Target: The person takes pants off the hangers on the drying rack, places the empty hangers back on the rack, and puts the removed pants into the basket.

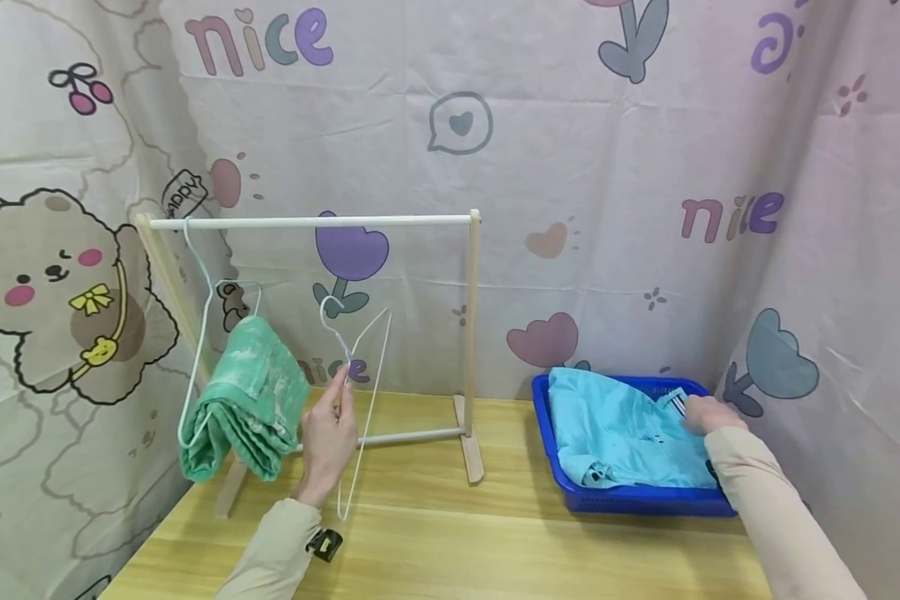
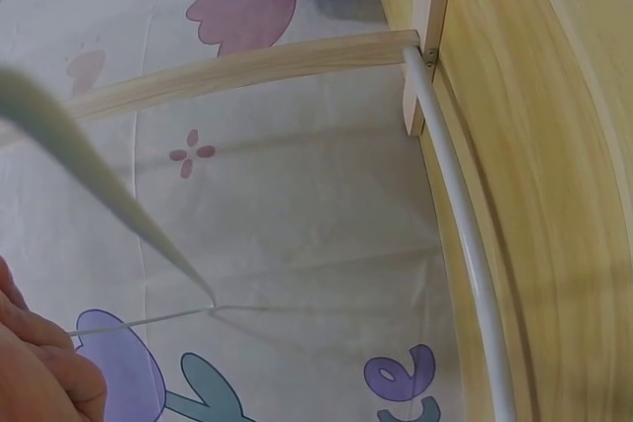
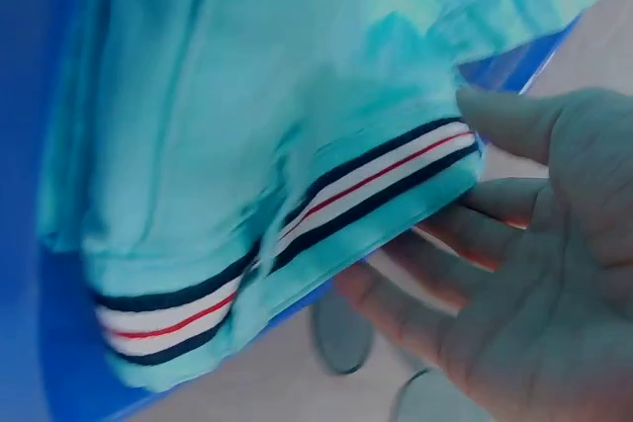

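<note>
A pale curtain (image 1: 405, 175) hangs behind the left hand (image 1: 330, 433). A big winking bear (image 1: 52, 333) is drawn far left of that hand; nearer, maybe a smaller bear (image 1: 232, 308). A yellow wood table (image 1: 435, 558) lies below.

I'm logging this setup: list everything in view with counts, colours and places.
table: one, yellowish wood, foreground
rack: one, white and pale wood, table's left
hung hanger: one, whitish, on rack
cloth: one, green, over hung hanger
second hanger: one, white, before rack
basket: one, blue, table's right
garment: one, light blue, striped trim, in basket
backdrop: count unclear, pale, printed, behind
left sleeve: one, beige, foreground left
right sleeve: one, beige, foreground right
wrist device: one clearly visible, black, beside left sleeve
left hand: one, holding second hanger
right hand: one, touching trim
</note>
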Demonstrator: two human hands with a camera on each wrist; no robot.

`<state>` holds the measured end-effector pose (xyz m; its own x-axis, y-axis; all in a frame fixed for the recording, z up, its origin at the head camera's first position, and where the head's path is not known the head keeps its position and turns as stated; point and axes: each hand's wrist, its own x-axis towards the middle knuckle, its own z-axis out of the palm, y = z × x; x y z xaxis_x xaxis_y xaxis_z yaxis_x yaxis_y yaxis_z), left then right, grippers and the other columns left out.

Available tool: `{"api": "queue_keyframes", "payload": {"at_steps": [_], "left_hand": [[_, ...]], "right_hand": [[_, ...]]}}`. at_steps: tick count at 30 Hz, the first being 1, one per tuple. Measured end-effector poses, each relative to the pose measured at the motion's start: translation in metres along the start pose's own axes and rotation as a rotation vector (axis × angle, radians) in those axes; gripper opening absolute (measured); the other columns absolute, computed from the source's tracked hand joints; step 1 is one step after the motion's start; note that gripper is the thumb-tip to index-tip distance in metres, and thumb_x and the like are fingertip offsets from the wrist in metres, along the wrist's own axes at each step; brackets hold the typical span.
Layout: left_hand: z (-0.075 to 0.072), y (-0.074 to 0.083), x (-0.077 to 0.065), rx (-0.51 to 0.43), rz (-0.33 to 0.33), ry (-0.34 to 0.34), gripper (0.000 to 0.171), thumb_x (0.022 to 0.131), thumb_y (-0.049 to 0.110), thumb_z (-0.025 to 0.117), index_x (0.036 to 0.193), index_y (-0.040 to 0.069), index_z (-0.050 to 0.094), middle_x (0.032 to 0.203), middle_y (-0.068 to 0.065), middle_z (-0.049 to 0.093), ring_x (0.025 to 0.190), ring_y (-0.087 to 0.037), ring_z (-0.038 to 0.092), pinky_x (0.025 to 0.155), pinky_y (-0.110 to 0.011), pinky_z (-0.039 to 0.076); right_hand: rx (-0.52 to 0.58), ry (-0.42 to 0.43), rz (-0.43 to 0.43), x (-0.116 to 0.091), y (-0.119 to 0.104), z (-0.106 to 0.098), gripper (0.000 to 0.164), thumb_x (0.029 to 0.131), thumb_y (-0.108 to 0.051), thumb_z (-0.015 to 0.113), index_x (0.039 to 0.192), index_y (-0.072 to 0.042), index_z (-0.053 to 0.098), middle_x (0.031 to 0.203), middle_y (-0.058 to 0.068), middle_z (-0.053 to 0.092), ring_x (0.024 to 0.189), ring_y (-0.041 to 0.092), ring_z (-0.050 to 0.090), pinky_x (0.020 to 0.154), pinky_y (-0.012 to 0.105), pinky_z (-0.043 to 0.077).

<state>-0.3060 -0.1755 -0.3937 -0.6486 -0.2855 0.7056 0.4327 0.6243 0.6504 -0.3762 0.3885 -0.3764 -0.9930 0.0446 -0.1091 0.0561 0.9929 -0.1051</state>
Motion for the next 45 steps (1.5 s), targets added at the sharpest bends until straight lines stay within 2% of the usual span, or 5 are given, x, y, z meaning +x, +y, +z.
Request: {"api": "queue_keyframes", "payload": {"at_steps": [6,13,24,36,45], "left_hand": [[0.001,0.000,0.001,0.015,-0.001,0.006,0.038,0.104,0.018,0.047,0.141,0.012,0.054,0.044,0.007,0.032,0.033,-0.001,0.026,0.030,-0.023,0.022],[0.000,-0.001,0.001,0.034,0.023,0.022,0.038,0.104,0.018,0.046,0.140,0.009,0.055,0.045,0.007,0.031,0.035,-0.001,0.025,0.031,-0.023,0.021],[-0.001,-0.004,-0.002,0.005,0.005,-0.014,0.039,0.106,0.020,0.043,0.143,0.010,0.051,0.046,0.004,0.034,0.034,0.000,0.024,0.030,-0.023,0.024],[0.000,-0.003,0.001,0.012,0.059,-0.003,0.038,0.106,0.017,0.044,0.141,0.005,0.053,0.049,0.005,0.034,0.036,0.001,0.023,0.032,-0.022,0.023],[-0.004,0.003,0.007,0.056,0.041,-0.002,0.039,0.106,0.022,0.043,0.141,0.011,0.054,0.048,0.004,0.034,0.037,-0.005,0.026,0.033,-0.026,0.024]], "right_hand": [[-0.007,-0.006,-0.158,0.005,-0.037,0.007,0.063,0.096,-0.023,0.059,0.141,0.016,0.036,0.141,0.045,0.030,0.130,0.063,0.028,0.102,0.071,0.031],[0.185,-0.152,-0.406,0.009,-0.087,0.015,0.048,0.100,-0.030,0.055,0.142,-0.005,0.048,0.141,0.030,0.047,0.129,0.051,0.044,0.096,0.060,0.045],[0.214,-0.368,-0.303,0.009,-0.124,0.027,0.055,0.097,-0.032,0.062,0.148,-0.020,0.045,0.149,0.023,0.042,0.129,0.047,0.047,0.083,0.062,0.051],[-0.111,-0.409,-0.356,0.006,-0.138,0.030,0.050,0.095,-0.021,0.061,0.144,-0.019,0.051,0.148,0.015,0.047,0.140,0.040,0.036,0.112,0.059,0.031],[-0.060,-0.364,-0.361,0.015,-0.140,0.032,0.045,0.093,-0.024,0.065,0.136,-0.014,0.058,0.145,0.017,0.048,0.136,0.042,0.040,0.106,0.059,0.039]]}}
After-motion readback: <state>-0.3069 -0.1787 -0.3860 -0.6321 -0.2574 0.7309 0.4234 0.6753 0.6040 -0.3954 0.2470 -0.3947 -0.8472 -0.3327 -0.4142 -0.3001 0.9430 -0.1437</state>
